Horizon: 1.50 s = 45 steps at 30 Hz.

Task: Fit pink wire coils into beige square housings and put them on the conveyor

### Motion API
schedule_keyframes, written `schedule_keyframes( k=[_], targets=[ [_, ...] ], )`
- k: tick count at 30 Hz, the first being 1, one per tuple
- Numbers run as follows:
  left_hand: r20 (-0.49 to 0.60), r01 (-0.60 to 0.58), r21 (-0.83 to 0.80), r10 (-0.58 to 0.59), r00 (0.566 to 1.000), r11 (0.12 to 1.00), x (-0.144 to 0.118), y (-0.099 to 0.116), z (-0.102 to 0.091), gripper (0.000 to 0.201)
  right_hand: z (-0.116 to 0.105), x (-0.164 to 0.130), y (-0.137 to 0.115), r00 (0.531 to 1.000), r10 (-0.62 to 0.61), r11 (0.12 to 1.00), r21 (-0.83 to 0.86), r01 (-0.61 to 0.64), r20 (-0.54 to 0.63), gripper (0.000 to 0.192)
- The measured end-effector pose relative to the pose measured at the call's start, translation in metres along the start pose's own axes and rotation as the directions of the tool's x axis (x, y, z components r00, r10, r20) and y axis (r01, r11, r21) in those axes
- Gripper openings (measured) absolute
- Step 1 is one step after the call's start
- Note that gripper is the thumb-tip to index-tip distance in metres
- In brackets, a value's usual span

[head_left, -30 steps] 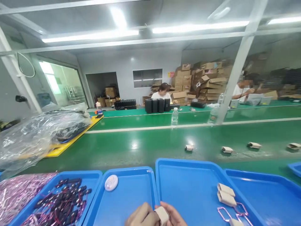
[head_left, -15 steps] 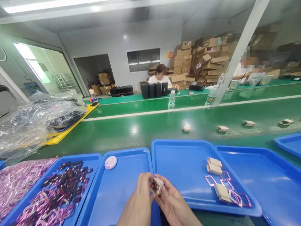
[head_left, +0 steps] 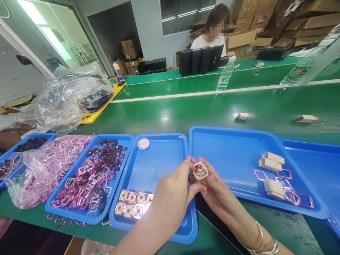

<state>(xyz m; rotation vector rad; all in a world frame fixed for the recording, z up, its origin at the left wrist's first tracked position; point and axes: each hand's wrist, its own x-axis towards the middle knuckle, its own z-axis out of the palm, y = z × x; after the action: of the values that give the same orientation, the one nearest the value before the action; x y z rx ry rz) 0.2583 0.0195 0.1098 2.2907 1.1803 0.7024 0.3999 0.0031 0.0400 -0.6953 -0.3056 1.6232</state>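
Note:
In front of me, above the gap between two blue trays, my right hand (head_left: 219,187) holds a small beige casing (head_left: 200,170), its fingers wrapped around the back and right side. The end with rounded corners faces me and shows a pinkish-gold inside with small round posts. My left hand (head_left: 172,191) is closed at the casing's left edge, thumb below and fingers above. Something dark shows between the left fingers, too hidden to name. Under my left forearm, rows of small square pinkish-gold plates (head_left: 128,211) lie in a blue tray (head_left: 152,136).
The right-hand tray (head_left: 233,131) holds beige casings (head_left: 274,188) and pink metallic frames (head_left: 260,175). Left are a tray of pink frames and black parts (head_left: 87,180) and a bag of pink pieces (head_left: 34,180). Casings (head_left: 306,119) lie on the green belt; a person (head_left: 209,39) sits beyond.
My view has tilted down and swung left, bringing the rows of square plates into sight. Both hands still hold the casing, whose open end now faces me more directly.

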Motion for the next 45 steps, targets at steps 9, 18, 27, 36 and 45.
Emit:
schedule_keyframes(
  k=[9,18,27,36,45],
  targets=[
    [-0.023,-0.119,0.204,0.126,0.992,0.972,-0.005,-0.002,-0.001,0.012,-0.002,-0.001,0.001,1.0,0.01,0.999,-0.045,-0.011,-0.026,0.038],
    [-0.12,-0.171,0.296,0.214,0.969,0.94,-0.007,-0.013,0.013,0.018,-0.004,0.0,0.002,0.999,-0.005,0.996,-0.091,0.002,-0.035,0.04],
    [-0.156,-0.146,0.329,0.206,0.966,0.933,-0.009,-0.019,0.009,0.017,-0.004,-0.002,0.002,1.0,-0.006,0.997,-0.072,0.004,-0.019,0.036],
    [-0.265,-0.204,0.375,0.315,0.911,0.905,-0.017,-0.027,0.008,0.017,-0.003,-0.003,0.003,0.998,0.031,0.995,-0.094,-0.037,-0.061,0.031],
    [-0.417,-0.046,-0.102,-0.001,0.909,0.994,-0.02,-0.011,0.009,0.008,-0.005,-0.009,-0.005,0.962,-0.223,0.779,-0.565,0.273,0.157,0.023]
  ],
)
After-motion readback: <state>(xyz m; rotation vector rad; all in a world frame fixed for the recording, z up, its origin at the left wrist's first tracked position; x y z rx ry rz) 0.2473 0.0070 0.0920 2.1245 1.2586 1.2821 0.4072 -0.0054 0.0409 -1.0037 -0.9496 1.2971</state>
